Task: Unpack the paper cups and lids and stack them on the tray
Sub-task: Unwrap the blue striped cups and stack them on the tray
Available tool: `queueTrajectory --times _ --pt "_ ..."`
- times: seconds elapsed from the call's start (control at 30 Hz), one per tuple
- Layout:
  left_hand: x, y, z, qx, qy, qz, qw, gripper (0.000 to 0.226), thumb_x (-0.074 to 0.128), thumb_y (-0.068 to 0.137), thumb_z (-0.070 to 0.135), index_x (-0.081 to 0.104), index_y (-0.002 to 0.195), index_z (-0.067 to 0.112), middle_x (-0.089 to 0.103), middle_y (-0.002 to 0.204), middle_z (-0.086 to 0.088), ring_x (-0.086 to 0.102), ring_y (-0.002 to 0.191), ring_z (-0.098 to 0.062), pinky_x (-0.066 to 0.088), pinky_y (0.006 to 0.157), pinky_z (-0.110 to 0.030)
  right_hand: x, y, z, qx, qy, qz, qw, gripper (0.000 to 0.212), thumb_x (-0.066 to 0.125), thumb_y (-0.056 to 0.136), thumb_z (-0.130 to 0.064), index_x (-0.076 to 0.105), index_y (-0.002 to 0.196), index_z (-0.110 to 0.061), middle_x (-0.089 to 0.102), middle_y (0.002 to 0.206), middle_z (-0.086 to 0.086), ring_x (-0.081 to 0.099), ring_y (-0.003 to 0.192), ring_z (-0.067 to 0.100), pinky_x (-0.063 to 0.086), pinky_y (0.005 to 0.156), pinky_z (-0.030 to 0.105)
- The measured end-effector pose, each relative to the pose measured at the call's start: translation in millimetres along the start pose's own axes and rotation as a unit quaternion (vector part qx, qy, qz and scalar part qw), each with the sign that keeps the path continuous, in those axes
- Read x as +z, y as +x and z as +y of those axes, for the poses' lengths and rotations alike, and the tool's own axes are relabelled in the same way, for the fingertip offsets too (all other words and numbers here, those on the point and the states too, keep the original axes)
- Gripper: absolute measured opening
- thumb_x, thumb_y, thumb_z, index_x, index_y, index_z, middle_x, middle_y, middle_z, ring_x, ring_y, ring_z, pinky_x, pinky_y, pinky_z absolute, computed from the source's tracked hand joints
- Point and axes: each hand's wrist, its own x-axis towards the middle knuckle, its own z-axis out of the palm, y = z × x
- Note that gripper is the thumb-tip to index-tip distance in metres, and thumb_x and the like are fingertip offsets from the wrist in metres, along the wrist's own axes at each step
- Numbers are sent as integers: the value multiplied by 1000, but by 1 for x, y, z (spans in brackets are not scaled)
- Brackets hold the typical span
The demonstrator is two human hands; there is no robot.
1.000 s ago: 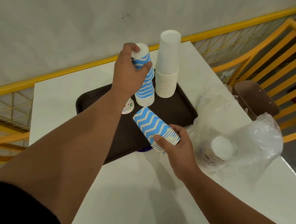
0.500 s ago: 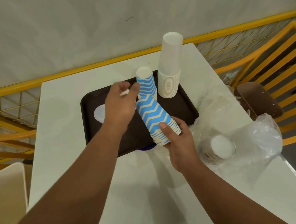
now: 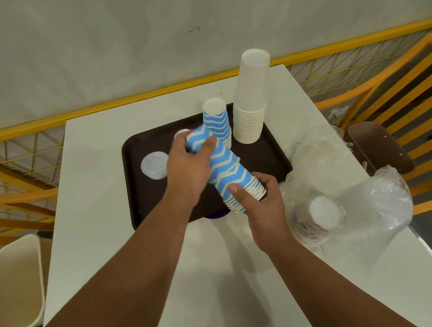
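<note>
Here the right hand (image 3: 263, 206) curled its fingers (image 3: 239, 192) round the wide rim end of a tilted sleeve of blue zigzag cups (image 3: 229, 172), above the near edge of the dark tray (image 3: 141, 192). The left hand (image 3: 187, 167) gripped the narrow end, its thumb pressed on the smooth paper. Farther, a flat round lid (image 3: 154, 164) lay on the tray, and behind stood a blue stack (image 3: 218, 123) and a taller white stack (image 3: 251, 99). Crumpled clear plastic (image 3: 377, 205) lay on the white counter (image 3: 92, 219).
</note>
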Motion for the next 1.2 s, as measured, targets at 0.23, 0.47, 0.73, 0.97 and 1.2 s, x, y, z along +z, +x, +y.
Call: queueTrajectory --times 0.23,0.47,0.73,0.97,1.2 --pt "15 69 61 267 147 0 952 37 72 80 26 46 107 25 61 104 2 60 83 -3 50 74 -15 -6 -4 6 24 -8 -4 1000 76 84 50 -51 52 112 -21 65 111 9 70 97 23 59 80 38" --pt "37 100 20 262 312 -87 909 42 73 82 25 49 115 14 54 110 -1 54 96 -18 41 75 -22 -7 -1 9 22 -11 -5 1000 76 84 53 -49 51 115 -21 65 111 8 70 98 22 59 81 39" --pt "23 78 19 204 332 -68 918 37 59 94 41 56 124 19 47 139 0 42 129 -12 31 92 -8 -6 -1 5 23 -6 -8 1000 73 85 54 -49 53 114 -21 66 109 6 70 99 23 59 81 39" --pt "-8 -7 -3 -20 -33 -23 999 29 70 89 26 57 114 19 65 114 -2 67 97 -7 54 78 -24 4 1 -5 33 81 -43 995 66 88 59 -39 56 113 -16 69 105 8 68 97 29 57 85 45" --pt "-9 -18 -13 -118 -110 -16 987 39 70 88 27 53 121 14 68 112 -6 72 93 -18 60 80 -43 6 -4 -3 -4 -2 -62 998 61 88 63 -28 57 115 -19 68 109 8 70 97 20 58 82 37"
